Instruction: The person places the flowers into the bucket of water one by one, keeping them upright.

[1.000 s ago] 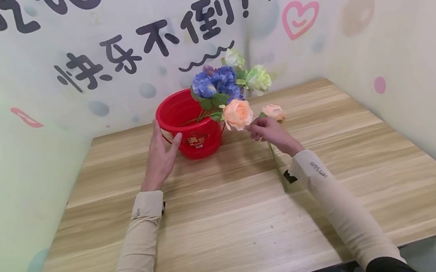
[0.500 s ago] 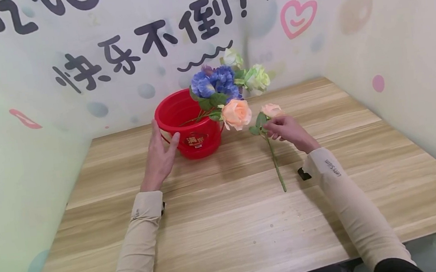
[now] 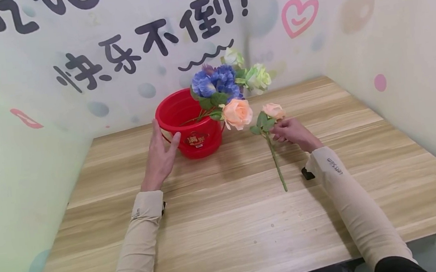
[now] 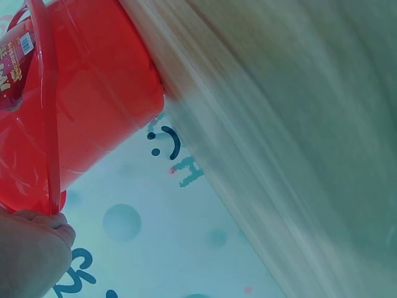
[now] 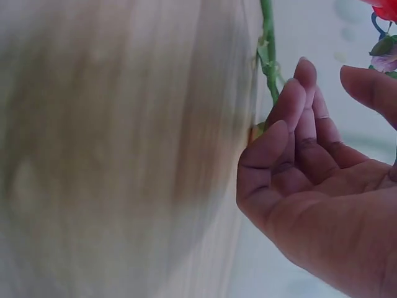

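Note:
A red plastic bucket (image 3: 190, 123) stands upright on the wooden table, holding artificial flowers with blue (image 3: 214, 83), pale green and peach heads leaning over its right rim. My left hand (image 3: 159, 157) rests against the bucket's left side, fingers near the rim and thumb spread toward the front; its fingertips meet the red plastic in the left wrist view. To the right, a single peach rose (image 3: 274, 111) with green leaves and a long stem (image 3: 275, 161) lies on the table. Beside that stem is my right hand (image 3: 293, 133), fingers loosely bent and thumb apart in the right wrist view.
The table (image 3: 219, 224) has light wood grain, with a few small spots near the front. Behind it rises a printed wall (image 3: 126, 97) with large dark characters, and side walls enclose the table on the left and right.
My right hand has moved right, away from the bucket's peach rose to the lying rose's stem, then slightly off it, uncovering the leaves. The left hand and bucket have stayed put.

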Demonstrator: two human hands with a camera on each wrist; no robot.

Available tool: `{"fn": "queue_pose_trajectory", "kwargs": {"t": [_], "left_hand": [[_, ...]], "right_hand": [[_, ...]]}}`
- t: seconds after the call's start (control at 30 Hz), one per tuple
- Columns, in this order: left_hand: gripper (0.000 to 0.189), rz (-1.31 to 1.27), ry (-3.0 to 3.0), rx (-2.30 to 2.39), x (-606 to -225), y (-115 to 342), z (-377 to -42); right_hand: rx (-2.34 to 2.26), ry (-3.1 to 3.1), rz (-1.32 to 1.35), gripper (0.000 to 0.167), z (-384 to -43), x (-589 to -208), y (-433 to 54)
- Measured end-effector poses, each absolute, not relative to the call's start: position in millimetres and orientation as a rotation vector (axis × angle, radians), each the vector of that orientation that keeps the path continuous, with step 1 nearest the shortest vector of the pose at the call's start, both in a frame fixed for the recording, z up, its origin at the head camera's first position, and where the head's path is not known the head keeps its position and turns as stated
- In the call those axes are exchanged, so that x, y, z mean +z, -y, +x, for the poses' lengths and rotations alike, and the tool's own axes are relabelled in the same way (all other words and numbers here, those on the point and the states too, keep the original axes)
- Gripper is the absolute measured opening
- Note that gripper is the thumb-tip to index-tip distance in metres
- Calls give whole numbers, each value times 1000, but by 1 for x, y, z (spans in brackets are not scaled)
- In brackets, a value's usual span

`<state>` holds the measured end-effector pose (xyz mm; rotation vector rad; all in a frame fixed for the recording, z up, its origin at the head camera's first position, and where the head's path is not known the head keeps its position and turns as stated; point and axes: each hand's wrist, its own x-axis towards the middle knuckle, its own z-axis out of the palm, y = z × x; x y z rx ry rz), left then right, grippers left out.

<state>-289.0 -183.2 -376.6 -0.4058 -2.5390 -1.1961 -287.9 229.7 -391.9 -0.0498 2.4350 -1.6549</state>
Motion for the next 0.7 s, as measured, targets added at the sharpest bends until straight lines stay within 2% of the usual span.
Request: {"fn": "queue_pose_trajectory", "kwargs": {"t": [0.3, 0.7], "left_hand": [[95, -412, 2524, -1200, -376, 183, -290], [95, -424, 2512, -1195, -377, 183, -291]], "right_hand": [[-1686, -2366, -14, 39, -294, -397, -233], [-1730, -2349, -8, 33, -294, -397, -231]]}}
